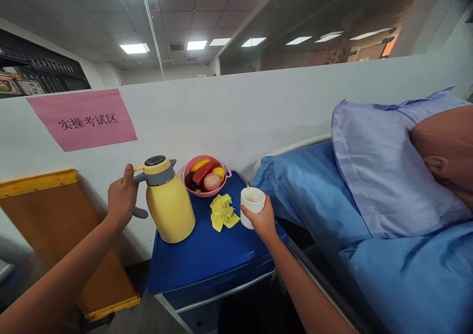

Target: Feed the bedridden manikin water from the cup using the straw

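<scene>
Two containers are in your hands on the glossy blue bedside cabinet top (207, 260), both standing upright on it. Your forearms come in from 7 and 5 o'clock, spread wide apart.

Your left hand (121, 197) is closed around the grey handle of the tall yellow vacuum jug with a grey collar (170, 206). Your thumb points up beside the spout lever and your wrist is level. The jug sits at 9 o'clock on the cabinet top with its dark round lid on, so its contents are hidden.

Your right hand (263, 220) grips the small white ceramic cup (252, 203) from the near side at 3 o'clock. The fingers wrap its lower wall and the rim stays uncovered. I cannot tell what the pale inside of the cup holds.

Between jug and cup, just beside the cup, lies a crumpled yellow cloth (222, 212).

Farther back at 12 o'clock stands a round pink plastic bowl with side handles (188, 169), holding mixed fruit that includes a peach-coloured piece and yellow and red pieces.

Behind it runs a white partition wall (221, 112), with a pink paper sign (83, 118) at 10 o'clock. At 3 o'clock lies a bed with blue sheets (406, 275) and a lilac pillow (377, 166), with a head resting on the pillow.
</scene>
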A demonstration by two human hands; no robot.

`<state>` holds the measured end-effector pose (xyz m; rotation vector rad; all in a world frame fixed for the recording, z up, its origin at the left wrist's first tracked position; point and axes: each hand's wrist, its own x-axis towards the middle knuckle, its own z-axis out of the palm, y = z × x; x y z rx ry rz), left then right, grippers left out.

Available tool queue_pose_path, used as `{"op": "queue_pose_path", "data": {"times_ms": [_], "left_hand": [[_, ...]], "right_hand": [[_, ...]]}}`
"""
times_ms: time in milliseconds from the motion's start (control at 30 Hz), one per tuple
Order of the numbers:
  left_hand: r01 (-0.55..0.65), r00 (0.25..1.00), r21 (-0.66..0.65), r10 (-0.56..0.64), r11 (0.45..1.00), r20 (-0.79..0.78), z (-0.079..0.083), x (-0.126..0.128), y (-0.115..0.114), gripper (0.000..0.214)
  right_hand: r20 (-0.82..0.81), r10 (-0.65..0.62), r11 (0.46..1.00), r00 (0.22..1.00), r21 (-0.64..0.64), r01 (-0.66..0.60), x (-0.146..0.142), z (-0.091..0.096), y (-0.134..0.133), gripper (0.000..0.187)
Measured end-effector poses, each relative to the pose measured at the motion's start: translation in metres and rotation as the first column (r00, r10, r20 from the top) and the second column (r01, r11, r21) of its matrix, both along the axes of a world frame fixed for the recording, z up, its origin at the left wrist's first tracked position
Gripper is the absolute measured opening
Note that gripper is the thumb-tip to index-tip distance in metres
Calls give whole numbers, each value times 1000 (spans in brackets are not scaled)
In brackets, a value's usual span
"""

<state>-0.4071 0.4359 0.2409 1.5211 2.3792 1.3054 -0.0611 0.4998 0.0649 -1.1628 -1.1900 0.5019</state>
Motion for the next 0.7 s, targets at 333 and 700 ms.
{"op": "queue_pose_path", "data": {"times_ms": [333,700], "left_hand": [[-50,998,113,46,992,36,4,9,-1,69],[-102,965,352,7,930,262,-23,0,-3,61]], "right_hand": [[5,-68,995,998,-75,68,2,-2,38,67],[-29,-81,995,996,-62,79,3,-10,43,71]]}}
